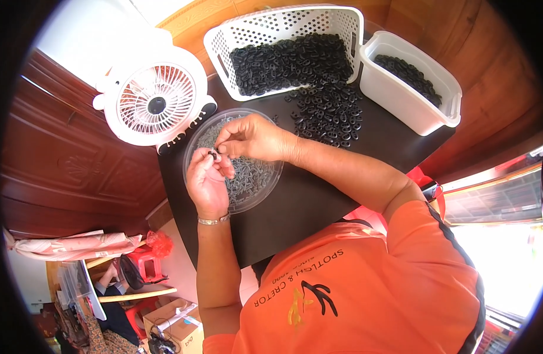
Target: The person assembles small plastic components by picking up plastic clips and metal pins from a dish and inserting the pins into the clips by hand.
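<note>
My left hand [205, 180], with a metal bracelet at the wrist, is closed on a small black piece [213, 155] between thumb and fingertips. My right hand [257, 138] comes in from the right, its thumb and fingers pinched together right beside that piece. Whatever its fingertips hold is too small to make out. Both hands are over a round clear tub [277, 177] filled with many small grey pin-like pieces [248, 180]. A loose pile of small black oval pieces with holes [327, 112] lies on the dark table, beyond my right forearm.
A white perforated basket [283, 20] of black pieces lies tipped toward the pile. Right of it stands a white bin [395, 97] with more black pieces. A white fan [157, 105] is left of the tub on the black table [307, 200]. Lower left are a red stool [146, 264] and a cardboard box [177, 324].
</note>
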### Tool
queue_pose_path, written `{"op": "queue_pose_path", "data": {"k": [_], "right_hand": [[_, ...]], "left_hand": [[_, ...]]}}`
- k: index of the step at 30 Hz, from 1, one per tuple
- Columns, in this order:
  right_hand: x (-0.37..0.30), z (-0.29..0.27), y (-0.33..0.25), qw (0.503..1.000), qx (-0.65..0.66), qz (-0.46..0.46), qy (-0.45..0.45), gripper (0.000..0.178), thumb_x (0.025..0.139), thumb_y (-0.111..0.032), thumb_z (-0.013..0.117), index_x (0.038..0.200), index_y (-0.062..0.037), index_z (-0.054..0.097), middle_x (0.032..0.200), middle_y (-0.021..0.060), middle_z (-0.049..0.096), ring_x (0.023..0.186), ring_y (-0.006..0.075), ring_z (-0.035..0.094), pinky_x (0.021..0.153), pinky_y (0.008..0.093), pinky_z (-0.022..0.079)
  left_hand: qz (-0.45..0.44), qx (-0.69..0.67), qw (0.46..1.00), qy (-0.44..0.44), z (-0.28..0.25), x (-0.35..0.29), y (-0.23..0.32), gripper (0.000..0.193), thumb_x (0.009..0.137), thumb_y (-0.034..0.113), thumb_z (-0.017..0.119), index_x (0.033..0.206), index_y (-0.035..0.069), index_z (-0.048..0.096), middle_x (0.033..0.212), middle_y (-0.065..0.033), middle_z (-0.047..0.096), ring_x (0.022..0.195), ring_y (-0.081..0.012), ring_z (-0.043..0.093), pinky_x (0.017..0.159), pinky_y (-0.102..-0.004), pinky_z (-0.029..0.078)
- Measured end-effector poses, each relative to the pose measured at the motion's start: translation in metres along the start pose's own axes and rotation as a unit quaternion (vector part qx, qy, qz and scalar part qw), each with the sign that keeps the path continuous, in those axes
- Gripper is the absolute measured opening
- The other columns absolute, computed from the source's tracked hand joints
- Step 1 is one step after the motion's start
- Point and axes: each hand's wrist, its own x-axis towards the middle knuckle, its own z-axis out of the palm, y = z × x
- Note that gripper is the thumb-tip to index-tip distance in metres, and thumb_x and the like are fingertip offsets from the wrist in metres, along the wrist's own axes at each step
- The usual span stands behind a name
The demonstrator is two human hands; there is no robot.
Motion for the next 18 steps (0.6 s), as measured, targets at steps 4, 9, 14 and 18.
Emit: {"op": "queue_pose_path", "data": {"k": [4,9,14,18], "right_hand": [[0.002,-0.003,0.002,0.995,0.085,0.041,0.006,0.014,0.079,0.000,0.064,0.093,0.0031,0.062,0.086,0.0062,0.065,0.081,0.0101,0.060,0.074,0.0244,0.049],[0.006,-0.009,0.007,0.992,0.108,0.060,-0.003,0.014,0.077,0.002,0.065,0.090,0.0025,0.060,0.083,0.0052,0.063,0.078,0.0103,0.060,0.071,0.0232,0.049],[0.005,-0.015,0.003,0.982,0.167,0.077,0.031,0.022,0.076,-0.001,0.067,0.095,0.0029,0.059,0.078,0.0066,0.062,0.067,0.0104,0.057,0.061,0.0221,0.047],[0.004,-0.017,-0.008,0.982,0.162,0.091,0.033,0.016,0.080,-0.002,0.063,0.095,0.0027,0.059,0.081,0.0046,0.061,0.070,0.0103,0.058,0.066,0.0223,0.048]], "left_hand": [[-0.005,0.041,0.999,-0.011,0.001,0.000,0.000,0.015,0.085,0.018,0.047,0.082,0.004,0.049,0.069,-0.0090,0.055,0.059,-0.0173,0.052,0.054,-0.0267,0.041],[0.004,0.087,0.995,-0.039,0.006,-0.002,-0.002,0.016,0.086,0.018,0.047,0.082,0.003,0.049,0.070,-0.0092,0.054,0.058,-0.0168,0.052,0.053,-0.0264,0.041],[0.016,0.087,0.996,-0.015,0.006,-0.002,-0.001,0.016,0.086,0.018,0.046,0.082,0.003,0.049,0.068,-0.0082,0.053,0.058,-0.0160,0.051,0.053,-0.0253,0.040],[0.038,0.130,0.990,0.033,0.005,-0.002,0.003,0.014,0.086,0.013,0.046,0.081,0.002,0.050,0.065,-0.0060,0.052,0.053,-0.0131,0.050,0.050,-0.0222,0.040]]}}
